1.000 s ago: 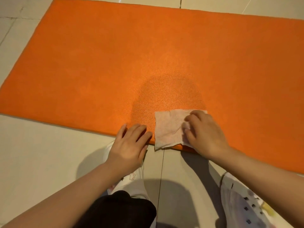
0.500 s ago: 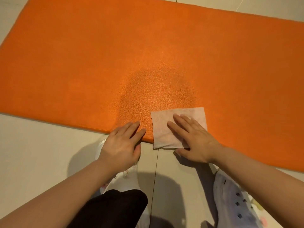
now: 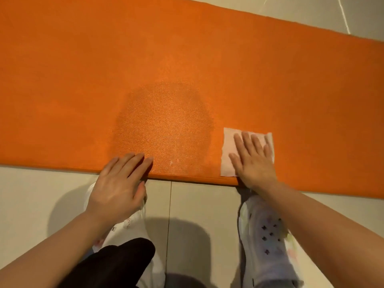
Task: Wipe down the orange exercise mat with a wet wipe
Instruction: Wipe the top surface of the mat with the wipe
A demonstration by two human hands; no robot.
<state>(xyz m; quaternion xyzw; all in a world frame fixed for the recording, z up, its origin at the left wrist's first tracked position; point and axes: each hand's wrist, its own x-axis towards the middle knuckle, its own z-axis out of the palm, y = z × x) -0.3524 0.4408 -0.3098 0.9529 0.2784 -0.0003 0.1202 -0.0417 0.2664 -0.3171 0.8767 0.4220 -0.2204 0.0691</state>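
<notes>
The right hand [image 3: 254, 157] lies flat, fingers spread, pressing the wet wipe [image 3: 228, 154] onto the orange mat [image 3: 187, 59] near its front edge, beside a damp patch [image 3: 164, 125]. The left hand [image 3: 120, 183] (also flat) steadies the edge. Best to wipe in overlapping strokes, pressing evenly.

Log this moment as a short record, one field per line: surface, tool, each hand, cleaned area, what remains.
surface: flat orange foam exercise mat on pale floor tiles
tool: pale square wet wipe, spread flat near the mat's near edge
right hand: fingers straight, pressing the wipe down
left hand: fingers straight, resting on the mat's near edge
cleaned area: darker damp rounded patch between the hands
remaining: the mat beyond the patch looks dry
footwear: white patterned shoes
</notes>
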